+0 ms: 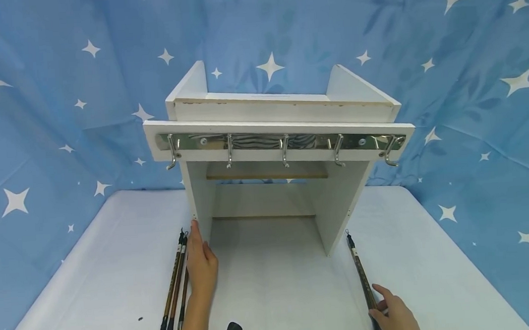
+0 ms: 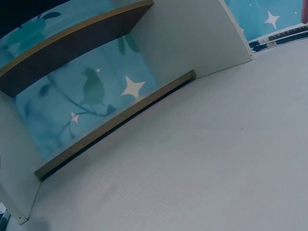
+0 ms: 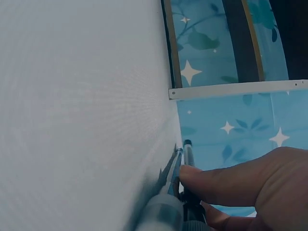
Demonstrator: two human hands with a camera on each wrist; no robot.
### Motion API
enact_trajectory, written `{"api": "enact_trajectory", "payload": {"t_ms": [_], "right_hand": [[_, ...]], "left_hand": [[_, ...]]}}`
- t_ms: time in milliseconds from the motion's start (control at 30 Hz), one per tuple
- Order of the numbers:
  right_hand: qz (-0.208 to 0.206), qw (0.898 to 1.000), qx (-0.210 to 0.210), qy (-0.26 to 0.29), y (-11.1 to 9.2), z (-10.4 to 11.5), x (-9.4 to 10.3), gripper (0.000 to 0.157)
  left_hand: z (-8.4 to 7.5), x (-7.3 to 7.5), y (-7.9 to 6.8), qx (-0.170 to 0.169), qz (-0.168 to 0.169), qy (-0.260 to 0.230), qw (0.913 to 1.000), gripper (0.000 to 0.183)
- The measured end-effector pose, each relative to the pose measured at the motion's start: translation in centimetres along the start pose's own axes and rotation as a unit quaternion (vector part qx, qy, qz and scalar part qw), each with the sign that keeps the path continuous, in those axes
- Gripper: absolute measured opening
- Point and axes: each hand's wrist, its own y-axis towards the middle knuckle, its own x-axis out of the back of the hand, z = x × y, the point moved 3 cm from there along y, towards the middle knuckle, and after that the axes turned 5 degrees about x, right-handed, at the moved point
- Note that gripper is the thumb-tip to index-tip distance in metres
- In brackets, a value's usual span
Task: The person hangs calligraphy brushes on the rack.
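A white wooden shelf unit (image 1: 284,118) stands on the table, a metal rail with several hooks (image 1: 286,141) across its front. My left hand (image 1: 202,267) rests by the front edge of its left side panel (image 1: 200,199), fingers pointing up along it. The left wrist view does not show this hand. Beside it lie several calligraphy brushes (image 1: 174,291). Out to the right, my right hand (image 1: 394,316) is at a dark calligraphy brush (image 1: 361,270); in the right wrist view the thumb (image 3: 211,185) presses on the brush (image 3: 188,151), with other fingers below it.
The white table (image 1: 272,290) runs under the unit and out to both sides. Behind it hangs a blue cloth (image 1: 119,88) with white stars. A small dark speck (image 1: 140,319) lies left of the left-hand brushes. The unit's right side panel (image 1: 340,211) stands near the right-hand brush.
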Motion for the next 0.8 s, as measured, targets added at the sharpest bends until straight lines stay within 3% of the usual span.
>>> {"api": "enact_trajectory", "payload": {"t_ms": [267, 400, 467, 600, 800], "right_hand": [[-0.074, 0.996, 0.033, 0.036, -1.1, 0.8, 1.3, 0.054], [-0.172, 0.982, 0.065, 0.048, -2.0, 1.9, 1.6, 0.052], [-0.242, 0.964, 0.098, 0.055, -2.5, 2.7, 1.7, 0.051], [-0.364, 0.913, 0.164, 0.087, -3.5, 4.2, 1.9, 0.049], [-0.461, 0.850, 0.220, 0.128, -4.6, 5.2, 2.3, 0.053]], "left_hand": [[-0.3, -0.4, 0.3, -0.012, -0.011, -0.014, 0.9998, 0.066], [-0.2, -0.1, 0.0, -0.010, -0.015, -0.017, 0.9997, 0.069], [-0.1, 0.1, -0.1, -0.009, -0.016, -0.017, 0.9997, 0.070], [0.0, 0.3, -0.3, -0.001, -0.013, -0.018, 0.9998, 0.070], [-0.1, 0.2, -0.3, -0.006, -0.012, -0.017, 0.9998, 0.071]]}}
